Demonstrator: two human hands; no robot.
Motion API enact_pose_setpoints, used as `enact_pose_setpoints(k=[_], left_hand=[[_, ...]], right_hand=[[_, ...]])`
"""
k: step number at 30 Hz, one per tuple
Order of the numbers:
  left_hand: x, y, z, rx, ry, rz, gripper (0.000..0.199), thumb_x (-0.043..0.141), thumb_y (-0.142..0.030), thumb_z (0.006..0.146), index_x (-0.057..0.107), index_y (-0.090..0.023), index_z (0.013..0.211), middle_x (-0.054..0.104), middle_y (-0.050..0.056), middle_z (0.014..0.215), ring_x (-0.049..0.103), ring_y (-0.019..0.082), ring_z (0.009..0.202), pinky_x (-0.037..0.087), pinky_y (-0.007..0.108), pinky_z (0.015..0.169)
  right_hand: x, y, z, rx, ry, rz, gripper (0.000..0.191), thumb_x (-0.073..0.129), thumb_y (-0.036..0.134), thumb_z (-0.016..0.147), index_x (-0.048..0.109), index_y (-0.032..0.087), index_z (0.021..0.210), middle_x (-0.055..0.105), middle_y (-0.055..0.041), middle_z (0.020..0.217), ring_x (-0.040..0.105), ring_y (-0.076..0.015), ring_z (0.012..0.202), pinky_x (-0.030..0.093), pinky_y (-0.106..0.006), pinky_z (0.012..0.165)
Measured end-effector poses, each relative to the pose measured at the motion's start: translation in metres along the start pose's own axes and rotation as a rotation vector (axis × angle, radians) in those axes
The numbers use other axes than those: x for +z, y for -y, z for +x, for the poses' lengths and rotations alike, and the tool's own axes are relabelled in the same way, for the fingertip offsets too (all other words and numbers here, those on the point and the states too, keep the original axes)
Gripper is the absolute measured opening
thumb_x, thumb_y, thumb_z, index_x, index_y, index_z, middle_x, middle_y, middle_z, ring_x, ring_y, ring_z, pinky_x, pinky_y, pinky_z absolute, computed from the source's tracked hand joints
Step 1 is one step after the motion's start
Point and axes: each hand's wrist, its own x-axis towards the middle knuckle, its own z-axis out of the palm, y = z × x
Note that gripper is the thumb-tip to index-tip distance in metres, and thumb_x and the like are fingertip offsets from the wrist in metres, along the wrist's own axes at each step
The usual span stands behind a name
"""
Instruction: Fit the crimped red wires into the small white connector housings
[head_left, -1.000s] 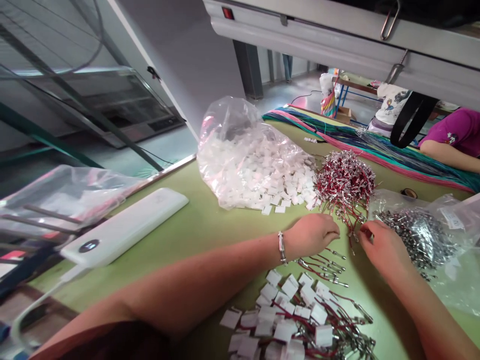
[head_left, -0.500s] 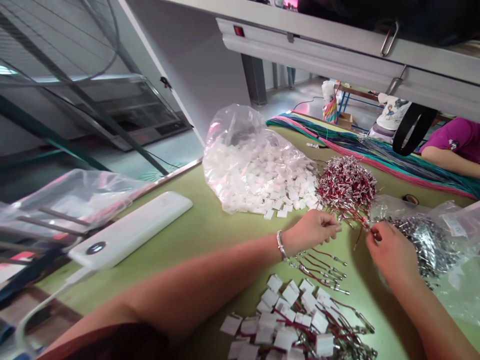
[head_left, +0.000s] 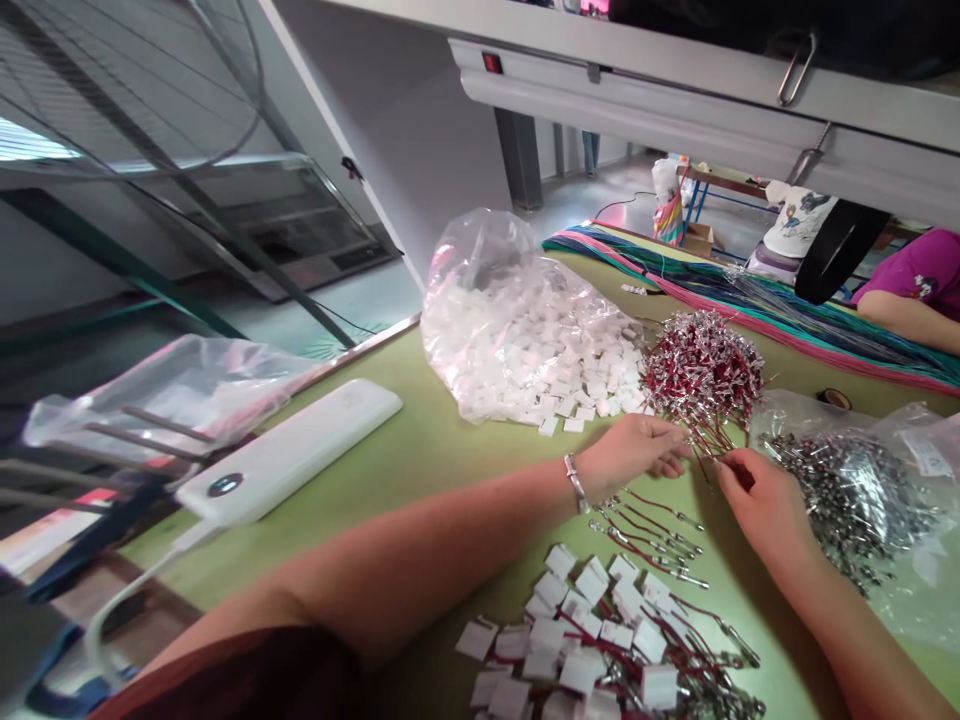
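From the head camera, I looked down on a green bench (head_left: pixel 420 450). My left hand (head_left: pixel 634 450) lay stretched in from the lower left, forearm flat and low over the bench, palm down, a metal bracelet (head_left: pixel 576 482) at the wrist. Its fingers (head_left: pixel 667 455) were drawn together, pinching at thin red wires at the foot of the wire bundle (head_left: pixel 701 368), a bristling clump of red leads with silver metal ends. My right hand (head_left: pixel 761 500) came in from the lower right, forearm angled up toward the middle, knuckles toward me; its fingertips were closed on the same red strands, just beside the left hand's. The two hands nearly met, with the bundle directly beyond them.

Just under the hands, a few loose red wires with metal tips (head_left: pixel 652 530) lay in a row on the bench. Nearer to me sat a scatter of small white connector blocks joined to red wires (head_left: pixel 592 630). Beyond the left hand, a clear plastic bag of white blocks (head_left: pixel 525 330) spilled open toward the bundle. To the right, another clear bag held silver metal terminals (head_left: pixel 847 490). At the left lay a white power bank (head_left: pixel 292 450). Coloured cables (head_left: pixel 750 300) ran across the far side, and another person's arm in a purple sleeve (head_left: pixel 911 280) rested there.
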Motion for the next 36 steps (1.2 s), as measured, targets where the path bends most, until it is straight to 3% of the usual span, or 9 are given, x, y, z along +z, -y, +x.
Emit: enact_pose_setpoints(k=[4,9,12,17,22,24,28,32,36], left_hand=[[-0.001,0.002,0.003,-0.022,0.006,-0.132,0.022,0.066,-0.020,0.081,0.065,-0.013,0.102,0.071,0.007,0.087,0.065,0.011,0.065,0.050,0.026,0.067],[0.000,0.003,0.003,-0.003,0.065,-0.257,0.013,0.067,-0.017,0.080,0.066,-0.013,0.092,0.070,0.004,0.080,0.066,0.009,0.066,0.051,0.024,0.069],[0.002,0.004,0.004,0.019,0.045,-0.246,0.008,0.070,-0.019,0.079,0.067,-0.012,0.081,0.068,0.002,0.071,0.064,0.008,0.064,0.051,0.023,0.072],[0.002,0.001,0.003,0.069,-0.082,-0.234,0.008,0.069,-0.018,0.079,0.067,-0.011,0.076,0.068,0.003,0.072,0.062,0.007,0.062,0.051,0.025,0.073],[0.000,-0.006,-0.001,0.085,-0.052,-0.181,0.008,0.071,-0.017,0.077,0.066,-0.012,0.080,0.066,0.001,0.067,0.059,0.006,0.057,0.048,0.022,0.064],[0.000,-0.008,-0.002,0.123,-0.058,-0.126,0.009,0.070,-0.020,0.078,0.066,-0.012,0.078,0.063,-0.001,0.061,0.056,0.005,0.052,0.045,0.020,0.057],[-0.003,-0.013,0.000,0.166,-0.097,-0.104,0.023,0.066,-0.028,0.081,0.059,-0.012,0.066,0.059,-0.001,0.057,0.050,0.004,0.046,0.037,0.018,0.047],[-0.009,-0.016,0.001,0.181,-0.086,-0.151,0.024,0.067,-0.031,0.080,0.059,-0.012,0.067,0.058,-0.001,0.058,0.048,0.003,0.046,0.034,0.018,0.044],[-0.009,-0.015,0.002,0.179,-0.057,-0.235,0.023,0.067,-0.030,0.081,0.057,-0.013,0.070,0.059,-0.001,0.061,0.050,0.003,0.048,0.035,0.018,0.046]], right_hand=[[0.000,0.001,0.001,0.042,-0.044,0.027,0.027,0.048,0.042,0.084,0.063,0.020,0.078,0.068,-0.0050,0.071,0.059,-0.0185,0.060,0.042,-0.029,0.060],[0.003,0.009,-0.002,0.000,0.033,0.109,0.023,0.049,0.039,0.084,0.060,0.021,0.079,0.067,-0.0037,0.070,0.057,-0.0177,0.059,0.042,-0.029,0.059],[0.006,0.014,-0.005,-0.050,0.024,0.102,0.019,0.050,0.036,0.084,0.060,0.021,0.079,0.067,-0.0043,0.072,0.058,-0.0180,0.061,0.042,-0.029,0.060],[0.007,0.012,-0.005,0.008,0.052,0.153,0.021,0.049,0.038,0.085,0.059,0.021,0.078,0.065,-0.0019,0.067,0.057,-0.0162,0.057,0.042,-0.027,0.057],[0.008,0.011,-0.005,-0.006,0.093,0.166,0.022,0.050,0.040,0.084,0.059,0.021,0.076,0.065,-0.0015,0.065,0.057,-0.0167,0.057,0.042,-0.028,0.056],[0.009,0.009,-0.005,0.016,0.105,0.216,0.022,0.051,0.040,0.084,0.061,0.020,0.084,0.067,-0.0027,0.071,0.060,-0.0174,0.060,0.045,-0.029,0.058],[0.012,-0.001,0.000,0.074,0.179,0.324,0.038,0.044,0.037,0.089,0.057,0.019,0.119,0.071,-0.0045,0.079,0.063,-0.0193,0.064,0.050,-0.034,0.065],[0.012,-0.006,0.002,-0.029,0.183,0.123,0.033,0.048,0.033,0.086,0.064,0.020,0.113,0.071,-0.0082,0.101,0.065,-0.0234,0.087,0.048,-0.039,0.080],[0.013,-0.001,-0.001,-0.102,0.193,-0.034,0.031,0.047,0.035,0.089,0.066,0.022,0.109,0.071,-0.0082,0.101,0.064,-0.0242,0.087,0.047,-0.037,0.077]])
